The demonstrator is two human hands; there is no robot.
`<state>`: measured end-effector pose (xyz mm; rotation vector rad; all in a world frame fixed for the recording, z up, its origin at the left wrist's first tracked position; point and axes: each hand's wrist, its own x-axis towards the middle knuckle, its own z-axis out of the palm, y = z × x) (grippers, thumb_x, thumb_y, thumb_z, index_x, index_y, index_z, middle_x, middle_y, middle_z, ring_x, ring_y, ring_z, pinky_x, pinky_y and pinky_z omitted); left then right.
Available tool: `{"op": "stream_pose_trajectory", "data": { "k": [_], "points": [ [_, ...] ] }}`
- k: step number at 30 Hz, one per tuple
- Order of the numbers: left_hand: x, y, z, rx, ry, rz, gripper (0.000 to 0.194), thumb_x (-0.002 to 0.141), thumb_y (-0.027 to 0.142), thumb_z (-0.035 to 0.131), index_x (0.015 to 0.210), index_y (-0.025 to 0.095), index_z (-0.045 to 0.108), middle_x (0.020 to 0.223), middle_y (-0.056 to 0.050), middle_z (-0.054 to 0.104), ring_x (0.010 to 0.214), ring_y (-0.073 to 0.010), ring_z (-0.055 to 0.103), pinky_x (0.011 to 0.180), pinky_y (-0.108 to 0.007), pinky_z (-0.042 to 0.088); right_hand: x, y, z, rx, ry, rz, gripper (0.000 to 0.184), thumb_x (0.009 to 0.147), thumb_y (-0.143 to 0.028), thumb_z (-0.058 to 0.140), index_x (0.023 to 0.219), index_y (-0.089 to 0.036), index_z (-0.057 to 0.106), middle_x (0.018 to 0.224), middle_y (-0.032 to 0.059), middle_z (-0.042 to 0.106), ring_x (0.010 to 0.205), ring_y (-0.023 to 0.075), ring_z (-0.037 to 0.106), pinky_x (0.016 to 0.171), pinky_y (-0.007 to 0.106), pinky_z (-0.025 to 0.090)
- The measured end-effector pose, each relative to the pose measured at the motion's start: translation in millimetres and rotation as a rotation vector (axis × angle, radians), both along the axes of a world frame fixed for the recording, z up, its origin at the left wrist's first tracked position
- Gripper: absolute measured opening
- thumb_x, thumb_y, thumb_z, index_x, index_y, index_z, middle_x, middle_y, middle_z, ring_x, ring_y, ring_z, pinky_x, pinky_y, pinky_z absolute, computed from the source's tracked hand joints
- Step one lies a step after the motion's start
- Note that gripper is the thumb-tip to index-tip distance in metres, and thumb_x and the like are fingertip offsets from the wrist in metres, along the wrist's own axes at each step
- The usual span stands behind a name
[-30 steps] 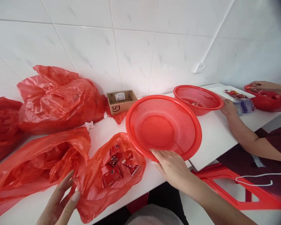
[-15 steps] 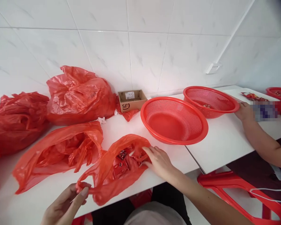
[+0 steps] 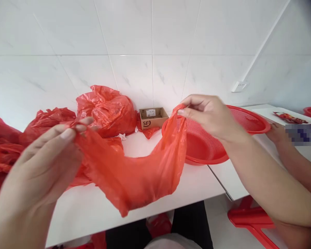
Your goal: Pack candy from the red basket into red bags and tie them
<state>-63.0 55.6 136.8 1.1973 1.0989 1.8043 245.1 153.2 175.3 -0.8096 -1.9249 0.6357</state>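
A red plastic bag hangs between my hands by its two handles, lifted in front of me above the white table. My left hand pinches one handle at the left. The other handle is pinched by my right hand, raised at the right. What lies in the bag is hidden behind its front side; only a darker shade shows near the bottom. Behind the bag and my right wrist stands a red perforated basket, partly covered.
Several full red bags are heaped at the left along the tiled wall. A small cardboard box stands at the back. To the right, a co-worker's hand touches a second red basket. A red stool is below.
My right hand has left the red basket's rim and taken the bag's right handle. Both hands have raised the bag, whose packets are now out of sight. The view has turned right.
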Motion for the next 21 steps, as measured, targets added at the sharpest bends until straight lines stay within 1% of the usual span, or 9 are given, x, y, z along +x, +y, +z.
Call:
{"op": "stream_pose_trajectory", "data": {
  "k": [2, 4, 7, 9, 11, 14, 16, 18, 21],
  "points": [
    [9.6, 11.0, 5.0, -0.056, -0.064, -0.114, 0.013, 0.088, 0.029, 0.062, 0.101, 0.026, 0.066, 0.113, -0.003, 0.068, 0.111, -0.0265, 0.063, 0.089, -0.038, 0.055, -3.0, -3.6, 8.7, 0.019, 0.013, 0.028, 0.008, 0.086, -0.027, 0.065, 0.086, -0.019, 0.069, 0.083, 0.0003, 0.067, 0.073, 0.0132, 0.059, 0.066, 0.027, 0.047],
    [17.6, 15.2, 5.5, -0.125, -0.024, -0.292, 0.028, 0.088, 0.035, 0.063, 0.115, 0.028, 0.061, 0.106, -0.006, 0.07, 0.1, -0.028, 0.068, 0.079, -0.038, 0.057, -8.5, -10.0, 13.0, 0.008, -0.065, 0.121, 0.009, 0.086, -0.027, 0.066, 0.086, -0.019, 0.07, 0.083, 0.0003, 0.068, 0.071, 0.0126, 0.058, 0.064, 0.027, 0.046],
    [32.2, 15.8, 2.7, -0.251, 0.204, -0.62, 0.051, 0.086, 0.042, 0.066, 0.133, 0.031, 0.049, 0.088, -0.002, 0.068, 0.083, -0.0207, 0.067, 0.073, -0.032, 0.055, -24.4, -18.6, 13.0, -0.079, -0.173, 0.279, 0.011, 0.085, -0.029, 0.066, 0.084, -0.018, 0.069, 0.079, -0.0001, 0.067, 0.069, 0.0119, 0.059, 0.064, 0.027, 0.047],
    [46.3, 18.1, 0.5, -0.342, 0.405, -0.722, 0.057, 0.084, 0.037, 0.069, 0.135, 0.032, 0.045, 0.082, 0.002, 0.062, 0.076, -0.0158, 0.063, 0.071, -0.028, 0.052, -38.7, -23.8, 11.3, -0.134, -0.17, 0.334, 0.011, 0.086, -0.027, 0.065, 0.083, -0.017, 0.066, 0.078, -0.0004, 0.066, 0.071, 0.0116, 0.06, 0.065, 0.028, 0.049],
    [61.6, 24.0, -1.6, -0.341, 0.573, -0.689, 0.051, 0.08, 0.033, 0.073, 0.126, 0.03, 0.053, 0.081, 0.002, 0.059, 0.075, -0.0155, 0.059, 0.067, -0.027, 0.05, -52.9, -28.9, 9.4, -0.151, -0.163, 0.384, 0.009, 0.086, -0.023, 0.063, 0.081, -0.016, 0.063, 0.078, -0.0008, 0.065, 0.072, 0.0108, 0.061, 0.067, 0.027, 0.05],
    [75.3, 36.7, -5.5, -0.323, 0.637, -0.599, 0.019, 0.083, 0.038, 0.066, 0.092, 0.022, 0.061, 0.072, 0.002, 0.052, 0.067, -0.015, 0.052, 0.057, -0.026, 0.045, -65.5, -31.9, 3.7, -0.123, -0.124, 0.447, 0.004, 0.087, -0.021, 0.062, 0.087, -0.017, 0.062, 0.087, 0.0002, 0.067, 0.081, 0.0115, 0.063, 0.073, 0.028, 0.052],
    [74.9, 44.3, -9.0, -0.402, 0.573, -0.578, 0.025, 0.088, 0.044, 0.058, 0.08, 0.021, 0.058, 0.066, 0.004, 0.045, 0.059, -0.0125, 0.045, 0.053, -0.025, 0.043, -65.4, -27.1, -4.9, -0.074, -0.092, 0.428, 0.013, 0.087, -0.021, 0.062, 0.1, -0.019, 0.061, 0.105, 0.0026, 0.066, 0.096, 0.014, 0.062, 0.079, 0.029, 0.053],
    [69.5, 50.0, -13.0, -0.468, 0.494, -0.555, 0.031, 0.086, 0.05, 0.058, 0.08, 0.02, 0.058, 0.067, 0.003, 0.047, 0.059, -0.012, 0.046, 0.054, -0.025, 0.044, -59.9, -17.7, -18.2, -0.051, -0.124, 0.382, 0.026, 0.087, -0.02, 0.062, 0.113, -0.022, 0.059, 0.12, 0.0043, 0.062, 0.107, 0.0162, 0.059, 0.084, 0.031, 0.053],
    [61.5, 55.8, -19.1, -0.488, 0.398, -0.567, 0.037, 0.084, 0.057, 0.059, 0.087, 0.02, 0.061, 0.074, 0.0, 0.054, 0.062, -0.0137, 0.052, 0.057, -0.026, 0.046, -49.3, -5.6, -39.4, -0.164, -0.222, 0.355, 0.026, 0.087, -0.021, 0.061, 0.113, -0.023, 0.057, 0.108, 0.0041, 0.065, 0.095, 0.0157, 0.062, 0.08, 0.032, 0.053]
  ]
}}
